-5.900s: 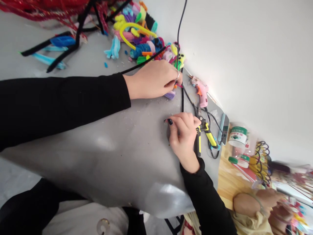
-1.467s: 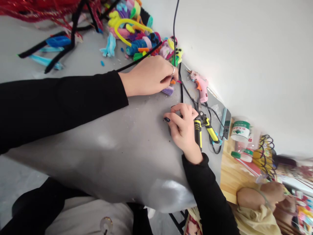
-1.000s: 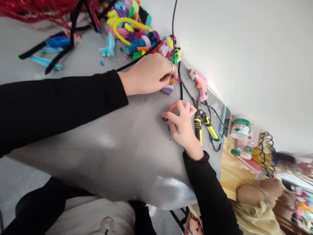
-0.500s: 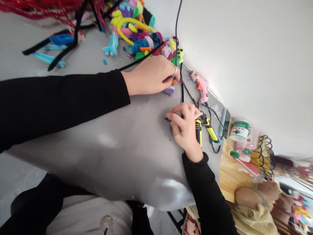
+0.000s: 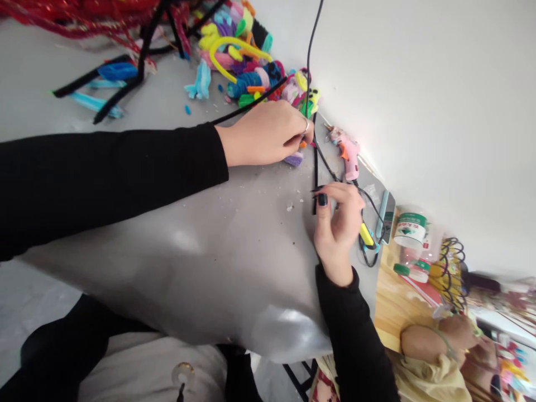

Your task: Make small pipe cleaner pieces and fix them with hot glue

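My left hand (image 5: 268, 134), with a ring on one finger, is closed with its fingertips pinched at a thin black fuzzy stem (image 5: 315, 167). The stem runs down from there towards my right hand (image 5: 339, 223). That hand has dark nails; its thumb and fingers are slightly apart beside the stem's lower end. Another black stem (image 5: 247, 106) passes behind my left hand. A small purple fuzzy piece (image 5: 294, 159) lies just under my left fingers. Partly hidden behind my right hand is a tool with a yellow handle (image 5: 367, 234).
Colourful fuzzy pieces (image 5: 247, 81) and red tinsel strands (image 5: 84, 22) lie at the upper left. A pink glue gun (image 5: 349, 159), its cable and a phone (image 5: 388, 218) are beyond my right hand. Plastic bottles (image 5: 410, 229) and another person's arm (image 5: 425, 340) are at the right.
My right hand has turned and shifted slightly right, its thumb now showing beside the stem's lower end, and it covers more of the yellow-handled tool. My left hand keeps its pinch.
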Demonstrator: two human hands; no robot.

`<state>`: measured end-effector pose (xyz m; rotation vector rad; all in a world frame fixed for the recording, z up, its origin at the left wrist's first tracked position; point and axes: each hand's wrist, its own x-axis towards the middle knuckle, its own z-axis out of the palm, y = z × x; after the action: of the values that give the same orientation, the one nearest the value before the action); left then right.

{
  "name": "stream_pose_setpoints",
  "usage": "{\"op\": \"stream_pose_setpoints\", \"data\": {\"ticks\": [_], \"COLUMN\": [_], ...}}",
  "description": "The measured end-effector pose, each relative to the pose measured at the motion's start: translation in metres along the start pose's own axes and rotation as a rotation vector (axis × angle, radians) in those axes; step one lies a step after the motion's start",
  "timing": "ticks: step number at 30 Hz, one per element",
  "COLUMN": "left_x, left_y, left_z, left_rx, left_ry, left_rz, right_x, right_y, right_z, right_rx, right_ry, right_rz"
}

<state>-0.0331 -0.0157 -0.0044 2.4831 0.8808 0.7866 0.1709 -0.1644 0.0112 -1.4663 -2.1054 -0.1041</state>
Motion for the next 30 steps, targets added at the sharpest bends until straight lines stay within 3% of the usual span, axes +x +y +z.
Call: {"op": "stream_pose_setpoints", "data": {"ticks": [2, 7, 17, 21, 26, 30], "left_x": [0.0, 0.002, 0.002, 0.003, 0.003, 0.002], "left_y": [0.003, 0.009, 0.009, 0.009, 0.008, 0.007], "left_z": [-0.001, -0.003, -0.003, -0.002, 0.0, -0.001], "left_rx": [0.07, 0.09, 0.074, 0.066, 0.084, 0.088], "left_ry": [-0.017, -0.049, -0.044, -0.033, -0.021, -0.018], "left_rz": [-0.02, -0.033, -0.059, -0.055, -0.029, -0.027], "right_x": [0.0, -0.001, 0.001, -0.001, -0.002, 0.005], "right_y": [-0.006, -0.027, -0.044, -0.033, -0.018, -0.013], "right_z": [-0.01, -0.025, -0.014, -0.006, -0.001, -0.012], "right_rx": [-0.068, -0.315, -0.499, -0.365, -0.044, 0.131], "right_ry": [0.042, -0.252, -0.361, -0.34, -0.211, -0.271], "right_rz": [0.027, -0.161, -0.323, -0.3, -0.159, -0.029]}}
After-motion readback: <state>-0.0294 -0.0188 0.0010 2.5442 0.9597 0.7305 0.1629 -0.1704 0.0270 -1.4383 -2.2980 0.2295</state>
